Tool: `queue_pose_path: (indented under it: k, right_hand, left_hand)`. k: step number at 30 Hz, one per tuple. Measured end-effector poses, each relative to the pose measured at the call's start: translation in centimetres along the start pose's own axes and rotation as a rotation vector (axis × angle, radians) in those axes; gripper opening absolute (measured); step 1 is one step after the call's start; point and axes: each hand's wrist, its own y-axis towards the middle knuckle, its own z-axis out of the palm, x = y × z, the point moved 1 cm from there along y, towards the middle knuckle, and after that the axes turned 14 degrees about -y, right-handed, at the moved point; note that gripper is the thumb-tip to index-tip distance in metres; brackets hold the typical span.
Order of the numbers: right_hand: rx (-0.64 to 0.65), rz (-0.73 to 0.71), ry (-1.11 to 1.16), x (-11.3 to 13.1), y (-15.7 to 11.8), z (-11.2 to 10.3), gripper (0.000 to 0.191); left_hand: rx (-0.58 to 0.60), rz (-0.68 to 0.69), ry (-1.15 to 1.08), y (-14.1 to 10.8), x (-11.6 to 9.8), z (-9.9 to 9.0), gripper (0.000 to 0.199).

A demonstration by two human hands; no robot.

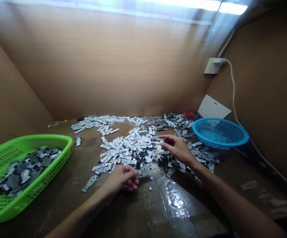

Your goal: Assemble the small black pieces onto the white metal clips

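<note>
My left hand (125, 178) is closed at the near edge of the pile, its thumb and fingers pinched on the end of a flat grey plastic piece (145, 170). Over the right part of the pile, my right hand (177, 148) reaches in with thumb and index finger apart, near some grey and white pieces. White plastic pieces (119, 147), long and flat with small holes, lie heaped between and beyond the hands. Small black parts (140, 158) are scattered among them. Two tiny round parts, one of them a silvery one (150, 188), lie in front of the pile.
A green basket (67, 145) with grey and white pieces stands at left. On the right is a blue basket (220, 142), beside darker grey pieces (175, 120) and a red item (188, 115). A cable (234, 96) hangs from the wall socket (214, 65). Clear tape (178, 198) covers the near tabletop.
</note>
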Motion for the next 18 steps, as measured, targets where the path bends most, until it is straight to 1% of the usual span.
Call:
queue_pose_path:
  k: [2,5,9,12,15,18]
  right_hand:
    - [0.047,0.091,0.177,0.6,-0.2,0.0,0.030]
    - [0.113,0.121,0.309,1.5,-0.7,0.4,0.025]
    - [0.225,0.109,0.352,2.7,-1.4,1.3,0.024]
    - [0.293,0.123,0.392,3.3,-1.8,1.9,0.026]
    - [0.357,0.147,0.450,3.5,-2.2,2.5,0.025]
    - [0.388,0.155,0.428,3.4,-2.6,3.2,0.021]
  left_hand:
    - [0.001,-0.001,0.000,0.0,-0.1,0.1,0.038]
    - [0.012,-0.014,0.000,-0.1,-0.2,0.0,0.036]
    - [0.033,0.003,0.000,-0.1,-0.2,-0.1,0.034]
    - [0.020,-0.002,0.015,0.0,-0.1,-0.1,0.035]
    - [0.008,-0.003,0.035,0.0,0.0,0.0,0.035]
    - [0.017,0.005,0.034,-0.1,0.0,0.0,0.033]
